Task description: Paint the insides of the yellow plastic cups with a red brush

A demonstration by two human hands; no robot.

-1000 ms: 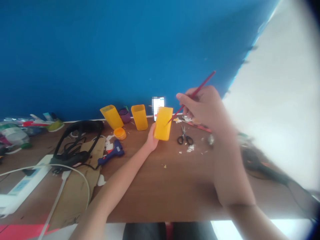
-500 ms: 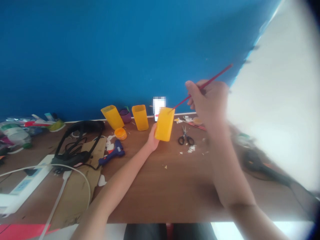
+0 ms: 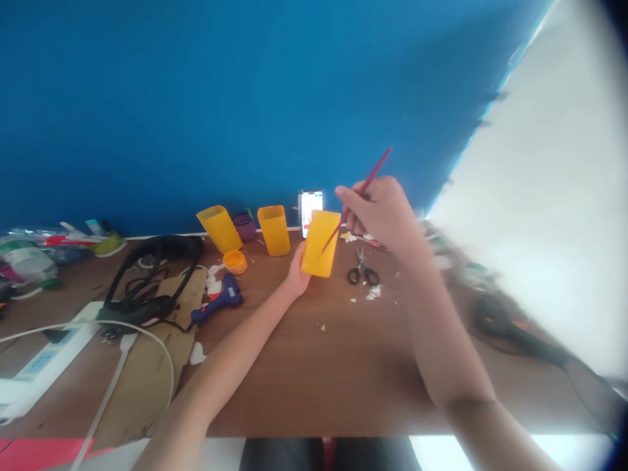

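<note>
Left hand (image 3: 297, 275) grips one yellow container (image 3: 316, 237); right hand (image 3: 377, 206) pinches one red brush (image 3: 344, 218), tip at the container's side.

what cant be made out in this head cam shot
In the head view:
- Left hand: most fingers hidden behind the held yellow container.
- Slim red brush: tip too small and blurred to tell whether it touches the container.
- Phone: lower right corner behind that container; screen details lost to pixelation and glare.
- White power strip: cut off by the left edge.

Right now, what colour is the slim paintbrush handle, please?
The slim paintbrush handle is dark red (head view).
</note>
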